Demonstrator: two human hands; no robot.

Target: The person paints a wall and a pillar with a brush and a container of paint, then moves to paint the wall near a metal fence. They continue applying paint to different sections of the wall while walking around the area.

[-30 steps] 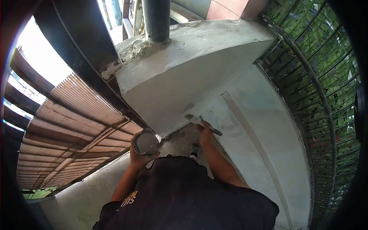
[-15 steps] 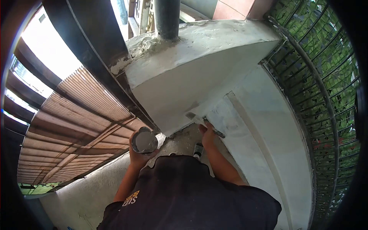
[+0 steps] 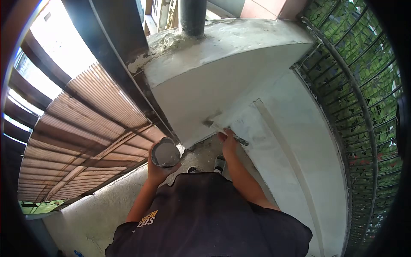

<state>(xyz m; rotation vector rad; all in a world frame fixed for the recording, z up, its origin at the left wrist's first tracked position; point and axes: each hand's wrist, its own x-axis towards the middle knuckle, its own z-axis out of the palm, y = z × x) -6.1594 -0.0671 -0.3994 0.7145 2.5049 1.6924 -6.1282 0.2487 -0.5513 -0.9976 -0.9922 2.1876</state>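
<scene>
My left hand point(image 3: 156, 170) is wrapped round a round, dark-rimmed bowl point(image 3: 167, 154) of smooth grey paste or thick paint. In my right hand point(image 3: 229, 140) is a paintbrush point(image 3: 217, 127), its pale middle and dark handle end showing on either side of my fingers. The brush's grey tip is at the lower part of the pale plastered wall point(image 3: 192, 100), beside a darker smear. Whether the tip presses on the surface is too small to tell. The bowl is held to the left, apart from the wall.
A second pale wall face point(image 3: 274, 162) with a raised strip meets the first at a corner on the right. Metal fencing point(image 3: 364, 98) with green mesh curves beyond it. Corrugated sheeting point(image 3: 85, 141) on dark bars stands left. A dark post point(image 3: 191, 19) rises from the ledge.
The brush tip has shifted slightly up and left along the wall, and the smear there looks larger and darker. The bowl is a little farther right and higher in view.
</scene>
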